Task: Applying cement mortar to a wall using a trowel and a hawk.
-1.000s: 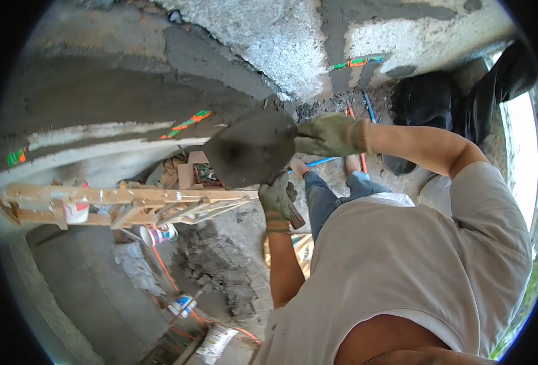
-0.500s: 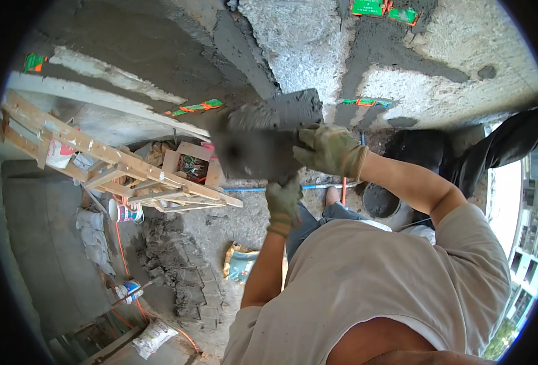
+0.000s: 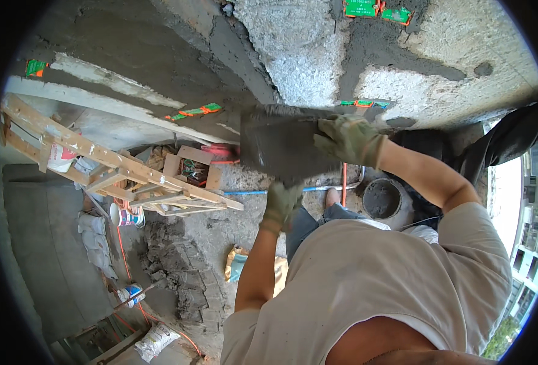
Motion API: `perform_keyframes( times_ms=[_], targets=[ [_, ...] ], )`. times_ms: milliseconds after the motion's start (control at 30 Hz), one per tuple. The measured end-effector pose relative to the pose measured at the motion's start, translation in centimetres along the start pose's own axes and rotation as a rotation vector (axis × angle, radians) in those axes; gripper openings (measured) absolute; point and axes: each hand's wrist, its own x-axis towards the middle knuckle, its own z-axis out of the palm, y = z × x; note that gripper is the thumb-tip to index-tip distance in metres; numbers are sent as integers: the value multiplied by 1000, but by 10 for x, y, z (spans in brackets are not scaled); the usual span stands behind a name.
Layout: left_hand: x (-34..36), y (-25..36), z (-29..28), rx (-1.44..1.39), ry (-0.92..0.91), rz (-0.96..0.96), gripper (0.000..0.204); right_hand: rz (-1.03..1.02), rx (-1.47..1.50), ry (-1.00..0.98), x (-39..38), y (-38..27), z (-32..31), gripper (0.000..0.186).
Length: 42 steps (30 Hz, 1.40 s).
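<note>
My left hand (image 3: 281, 204), in a dirty green glove, grips the handle under a dark square mortar board (image 3: 281, 149) loaded with grey mortar. The board is held up close to the rough concrete wall (image 3: 305, 55). My gloved right hand (image 3: 349, 140) is curled at the board's upper right edge around what looks like a trowel handle. A thin dark blade edge (image 3: 317, 112) lies along the wall just above the board, and most of the tool is hidden. Fresh grey mortar streaks (image 3: 378, 61) cover parts of the wall.
A wooden ladder frame (image 3: 117, 167) lies at the left. Beside it are a cardboard box (image 3: 190, 170), paint cans (image 3: 126, 214) and a blue pipe (image 3: 250, 192). A mortar bucket (image 3: 381, 198) stands below my right arm. A person in dark clothes (image 3: 512, 140) is at the right.
My view has swung toward the wall and the ladder has slid to the left. Both hands and the board have moved right and closer to the wall.
</note>
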Motion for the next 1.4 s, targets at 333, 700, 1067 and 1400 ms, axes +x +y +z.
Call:
perform_keyframes(
  times_ms=[333, 700, 1067, 1400],
  targets=[
    [-17, 24, 74, 889, 329, 92, 13, 115, 1212, 41, -16, 34, 33, 44],
    [-30, 46, 94, 797, 336, 126, 17, 339, 2517, -458, -29, -30, 69, 44],
    [-49, 39, 105, 1042, 378, 131, 8, -180, 3306, -943, -11, -32, 111, 49],
    [-51, 69, 107, 948, 374, 134, 15, -706, 3153, -927, 46, -31, 51, 50]
  ],
)
